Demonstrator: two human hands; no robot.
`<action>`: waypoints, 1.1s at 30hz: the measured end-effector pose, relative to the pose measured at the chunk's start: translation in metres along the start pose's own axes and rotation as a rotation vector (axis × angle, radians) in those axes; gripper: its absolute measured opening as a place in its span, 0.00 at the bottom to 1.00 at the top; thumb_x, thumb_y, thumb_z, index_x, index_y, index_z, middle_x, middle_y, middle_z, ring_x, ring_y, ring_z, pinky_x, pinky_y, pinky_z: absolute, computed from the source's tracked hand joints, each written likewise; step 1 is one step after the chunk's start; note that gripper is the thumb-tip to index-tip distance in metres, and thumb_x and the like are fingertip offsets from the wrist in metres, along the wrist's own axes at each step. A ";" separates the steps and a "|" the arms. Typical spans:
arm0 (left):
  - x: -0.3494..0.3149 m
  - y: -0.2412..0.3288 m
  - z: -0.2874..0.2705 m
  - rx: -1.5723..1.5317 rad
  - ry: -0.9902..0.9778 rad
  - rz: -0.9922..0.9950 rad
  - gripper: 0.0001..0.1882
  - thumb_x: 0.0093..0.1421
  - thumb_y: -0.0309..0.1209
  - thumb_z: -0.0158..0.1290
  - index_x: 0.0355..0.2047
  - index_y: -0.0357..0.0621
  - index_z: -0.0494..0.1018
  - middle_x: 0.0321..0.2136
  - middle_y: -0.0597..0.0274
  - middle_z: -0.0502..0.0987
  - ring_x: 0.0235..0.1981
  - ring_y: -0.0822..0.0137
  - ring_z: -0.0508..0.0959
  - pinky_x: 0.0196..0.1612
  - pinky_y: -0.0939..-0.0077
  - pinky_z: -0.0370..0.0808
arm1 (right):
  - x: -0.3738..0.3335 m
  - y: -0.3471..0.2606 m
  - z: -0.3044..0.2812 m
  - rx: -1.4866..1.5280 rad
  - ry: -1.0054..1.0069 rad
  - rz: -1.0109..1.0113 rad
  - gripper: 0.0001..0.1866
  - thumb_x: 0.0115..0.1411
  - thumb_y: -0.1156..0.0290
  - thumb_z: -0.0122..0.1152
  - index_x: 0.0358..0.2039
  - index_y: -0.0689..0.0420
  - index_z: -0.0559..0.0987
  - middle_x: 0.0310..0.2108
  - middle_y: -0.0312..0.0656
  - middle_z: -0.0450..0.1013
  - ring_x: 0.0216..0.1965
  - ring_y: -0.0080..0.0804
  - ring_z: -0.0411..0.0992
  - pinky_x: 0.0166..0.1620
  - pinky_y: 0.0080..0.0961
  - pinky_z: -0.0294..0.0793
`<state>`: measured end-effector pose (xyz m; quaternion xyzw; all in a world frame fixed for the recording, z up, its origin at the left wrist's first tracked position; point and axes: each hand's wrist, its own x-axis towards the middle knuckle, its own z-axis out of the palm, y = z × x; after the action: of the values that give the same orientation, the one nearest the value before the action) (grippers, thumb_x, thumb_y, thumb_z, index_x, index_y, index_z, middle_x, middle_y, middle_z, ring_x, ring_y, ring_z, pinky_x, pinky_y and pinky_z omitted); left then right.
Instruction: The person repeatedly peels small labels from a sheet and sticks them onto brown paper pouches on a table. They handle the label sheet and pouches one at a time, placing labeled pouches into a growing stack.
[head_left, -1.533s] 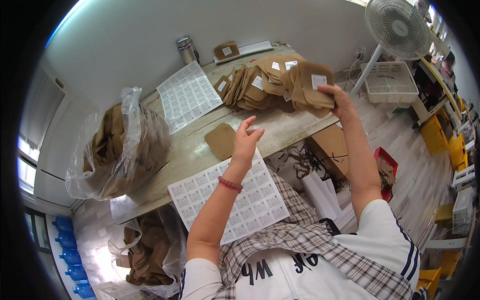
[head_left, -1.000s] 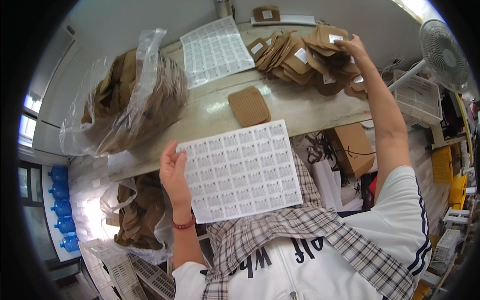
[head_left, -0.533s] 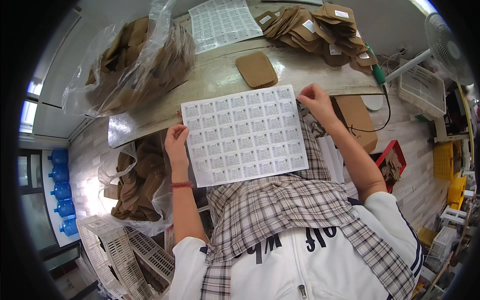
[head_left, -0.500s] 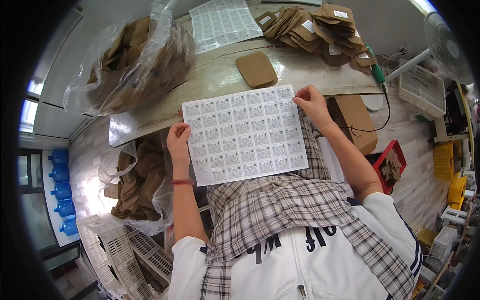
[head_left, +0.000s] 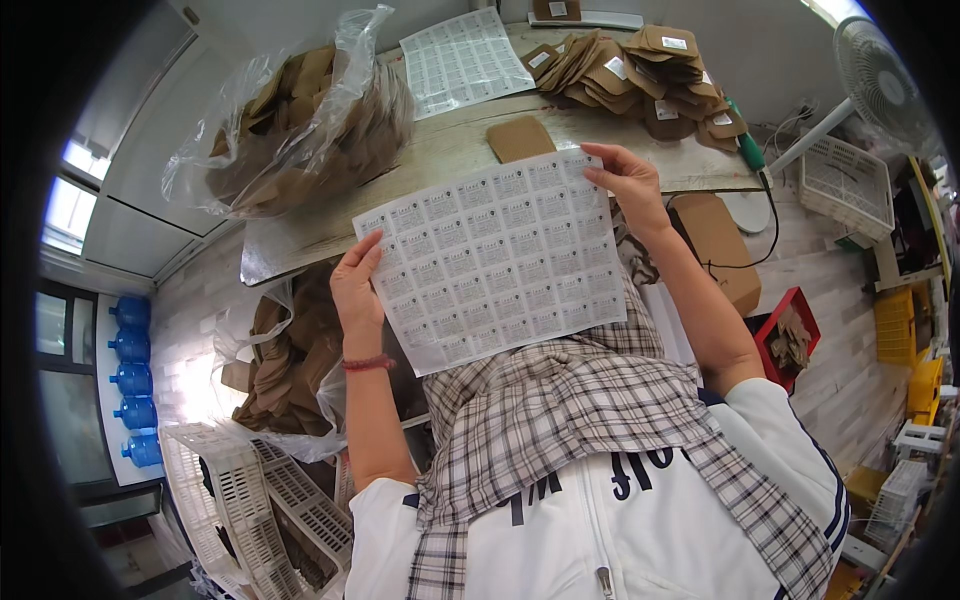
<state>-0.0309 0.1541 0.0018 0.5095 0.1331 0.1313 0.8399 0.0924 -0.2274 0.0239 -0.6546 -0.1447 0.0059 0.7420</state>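
Observation:
A white sheet of printed labels (head_left: 495,260) is held up over my lap, tilted with its right side higher. My left hand (head_left: 357,280) pinches its left edge, and my right hand (head_left: 628,182) grips the upper right corner between thumb and fingers. Just beyond the sheet's top edge lies a brown cardboard piece with rounded corners (head_left: 520,138), partly covered by the sheet. Farther back on the table sits another label sheet (head_left: 465,65). At the back right, brown pieces with white labels (head_left: 650,75) are heaped in an overlapping pile.
A clear plastic bag of brown pieces (head_left: 310,130) stands on the table (head_left: 430,150) at left; another bag (head_left: 290,370) is below. A green-handled tool (head_left: 750,150) with a cord lies at the right edge. White crates (head_left: 210,500), a red tray (head_left: 790,335) and a fan (head_left: 880,75) surround me.
The label sheet has tilted, its right corner rising, and now covers more of the brown piece. My right hand has moved up slightly. The whole view has shifted a little.

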 end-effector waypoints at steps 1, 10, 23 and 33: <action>-0.002 0.002 -0.003 0.008 0.007 0.028 0.13 0.60 0.16 0.53 0.46 0.30 0.76 0.42 0.53 0.80 0.42 0.67 0.79 0.47 0.76 0.77 | -0.003 -0.009 0.001 0.014 -0.006 -0.008 0.19 0.56 0.83 0.63 0.49 0.59 0.79 0.34 0.32 0.76 0.35 0.15 0.71 0.42 0.13 0.71; -0.030 0.045 0.009 0.024 -0.142 0.134 0.18 0.56 0.11 0.52 0.48 0.33 0.76 0.46 0.56 0.79 0.46 0.68 0.77 0.52 0.76 0.73 | -0.024 -0.075 0.007 0.067 -0.141 -0.081 0.16 0.55 0.84 0.64 0.46 0.59 0.82 0.35 0.31 0.76 0.38 0.17 0.72 0.42 0.14 0.73; -0.060 0.063 0.023 0.184 0.052 0.223 0.17 0.54 0.11 0.54 0.45 0.32 0.77 0.40 0.59 0.79 0.40 0.72 0.77 0.48 0.80 0.73 | -0.036 -0.093 0.006 -0.320 -0.078 -0.264 0.14 0.50 0.84 0.68 0.39 0.57 0.85 0.30 0.32 0.74 0.32 0.19 0.70 0.36 0.17 0.70; -0.073 0.073 0.026 0.449 0.106 0.174 0.09 0.54 0.14 0.57 0.35 0.36 0.77 0.29 0.69 0.78 0.29 0.80 0.73 0.35 0.88 0.68 | -0.032 -0.091 0.001 -0.563 -0.121 -0.393 0.12 0.50 0.80 0.70 0.37 0.58 0.84 0.26 0.37 0.71 0.27 0.24 0.69 0.31 0.21 0.69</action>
<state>-0.0958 0.1395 0.0851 0.6855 0.1583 0.1968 0.6829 0.0449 -0.2460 0.1063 -0.7916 -0.3077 -0.1386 0.5095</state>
